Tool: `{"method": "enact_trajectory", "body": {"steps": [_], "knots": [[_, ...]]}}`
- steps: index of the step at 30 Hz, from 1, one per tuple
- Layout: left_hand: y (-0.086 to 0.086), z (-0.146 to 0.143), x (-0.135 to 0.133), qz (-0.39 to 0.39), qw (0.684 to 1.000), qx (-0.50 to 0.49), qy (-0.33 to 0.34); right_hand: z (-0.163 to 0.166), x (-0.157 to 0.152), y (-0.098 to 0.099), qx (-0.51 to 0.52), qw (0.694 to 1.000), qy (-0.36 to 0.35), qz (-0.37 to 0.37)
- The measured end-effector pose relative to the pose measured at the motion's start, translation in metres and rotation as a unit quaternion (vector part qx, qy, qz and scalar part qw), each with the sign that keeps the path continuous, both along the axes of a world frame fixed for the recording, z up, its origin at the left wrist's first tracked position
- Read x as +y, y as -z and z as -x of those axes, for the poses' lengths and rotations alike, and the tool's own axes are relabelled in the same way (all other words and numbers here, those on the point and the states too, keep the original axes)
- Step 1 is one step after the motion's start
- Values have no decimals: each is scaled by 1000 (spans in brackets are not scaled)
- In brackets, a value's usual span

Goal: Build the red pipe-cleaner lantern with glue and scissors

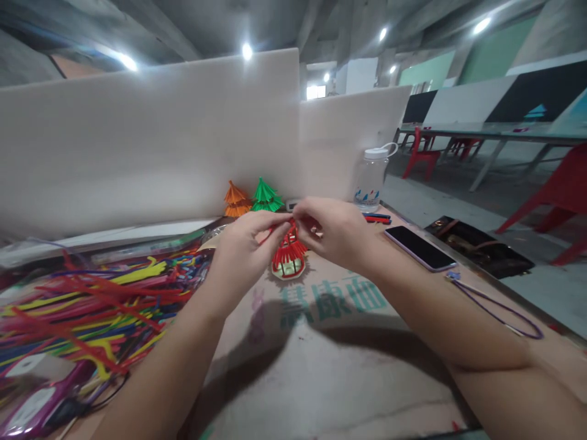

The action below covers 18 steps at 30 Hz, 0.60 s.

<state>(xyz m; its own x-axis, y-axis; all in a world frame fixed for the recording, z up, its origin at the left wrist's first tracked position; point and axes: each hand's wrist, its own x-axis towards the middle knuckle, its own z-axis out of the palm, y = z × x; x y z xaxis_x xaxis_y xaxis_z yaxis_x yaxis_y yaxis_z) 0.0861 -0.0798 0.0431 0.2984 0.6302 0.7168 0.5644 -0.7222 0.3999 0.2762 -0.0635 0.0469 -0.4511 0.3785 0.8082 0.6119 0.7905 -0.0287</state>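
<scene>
A small red pagoda-like craft (293,250) with fringed roof and a pale base stands on the table in front of me. My left hand (250,247) reaches its upper part from the left, thumb and fingers pinched together. From the right, my right hand (332,232) meets it at the same top part, its fingers curled in. The fingers cover most of the craft's top, so any small piece between them is hidden. Behind my hands stand an orange fringed craft (237,200) and a green fringed craft (266,197).
Many coloured strips (110,299) lie heaped at left, near a purple device (41,403). At right are a clear bottle (368,180), a phone (419,247) and a purple cord loop (499,308). A pale partition (151,146) rises behind the table.
</scene>
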Motion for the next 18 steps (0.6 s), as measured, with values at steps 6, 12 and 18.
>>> {"method": "enact_trajectory", "body": {"steps": [6, 12, 18], "knots": [[5, -1, -18, -29, 998, -37, -45, 5, -12, 1, 8, 998, 0, 66], [59, -13, -23, 163, 981, -107, -12, -1, -26, 50, -19, 983, 50, 178], [121, -30, -19, 234, 961, -148, 5, -6, -19, 109, 4, 975, 75, 210]]}}
